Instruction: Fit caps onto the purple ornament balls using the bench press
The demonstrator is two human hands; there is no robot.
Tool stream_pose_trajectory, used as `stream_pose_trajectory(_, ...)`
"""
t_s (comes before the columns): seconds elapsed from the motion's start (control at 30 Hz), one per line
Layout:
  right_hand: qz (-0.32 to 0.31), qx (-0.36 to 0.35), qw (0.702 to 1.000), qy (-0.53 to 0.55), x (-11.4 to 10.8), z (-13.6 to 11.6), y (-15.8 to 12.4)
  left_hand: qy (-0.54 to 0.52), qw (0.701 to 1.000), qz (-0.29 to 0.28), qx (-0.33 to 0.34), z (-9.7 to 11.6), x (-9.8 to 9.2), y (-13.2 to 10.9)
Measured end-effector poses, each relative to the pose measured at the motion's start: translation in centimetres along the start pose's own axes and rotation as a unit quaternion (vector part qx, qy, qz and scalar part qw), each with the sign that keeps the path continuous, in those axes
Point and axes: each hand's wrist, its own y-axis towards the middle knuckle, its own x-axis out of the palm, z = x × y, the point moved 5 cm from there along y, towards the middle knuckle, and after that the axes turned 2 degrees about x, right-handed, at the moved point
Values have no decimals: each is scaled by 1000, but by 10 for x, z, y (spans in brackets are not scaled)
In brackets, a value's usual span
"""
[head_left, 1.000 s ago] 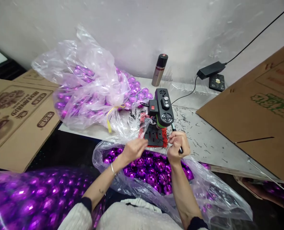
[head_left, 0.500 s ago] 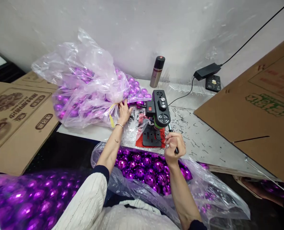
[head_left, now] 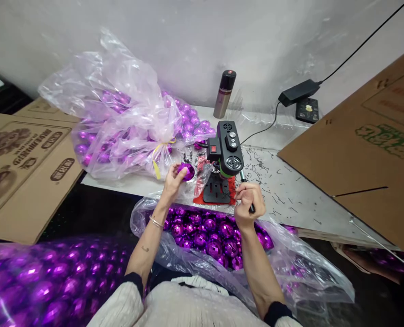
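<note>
My left hand point(head_left: 173, 180) is closed on a shiny purple ball ornament point(head_left: 187, 172), held just left of a black bench press machine point(head_left: 229, 147). The machine has two round vents and a small box with a red switch. My right hand point(head_left: 250, 202) wraps round the black grip of its lever point(head_left: 252, 208). Under the machine head lies a slotted black base plate point(head_left: 216, 190) on a red sheet point(head_left: 199, 198). Close in front of me, an opened plastic bag point(head_left: 188, 261) is full of faceted purple balls point(head_left: 214, 247).
Behind my left hand stands a tied clear bag point(head_left: 127, 136) of purple balls. A spray can point(head_left: 224, 94) and a power adapter point(head_left: 299, 92) are at the wall. Cardboard boxes flank both sides point(head_left: 25, 168). Short black scraps litter the table point(head_left: 283, 181). Another bag of balls point(head_left: 48, 281) fills the lower left.
My left hand has come back toward me from the tied bag and now holds a purple ball beside the machine. My right hand stays on the lever.
</note>
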Motion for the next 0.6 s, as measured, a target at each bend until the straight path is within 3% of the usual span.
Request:
stream_pose_trajectory(0.1, 2, 5, 1000, 0, 0, -1, 2, -152, 981, -54, -112, -13, 9, -40)
stream_pose_trajectory(0.2, 1, 5, 1000, -1, 0, -2, 4, -189, 966, -71, -159, -21, 20, -64)
stream_pose_trajectory(0.37, -1, 7, 1000, 5, 0, -3, 4, -94, 988, -36, -113, -36, 32, -74)
stream_pose_trajectory(0.6, -11, 0, 1000, -6, 1, -5, 5, 5, 997, -62, -45, -43, 51, -73)
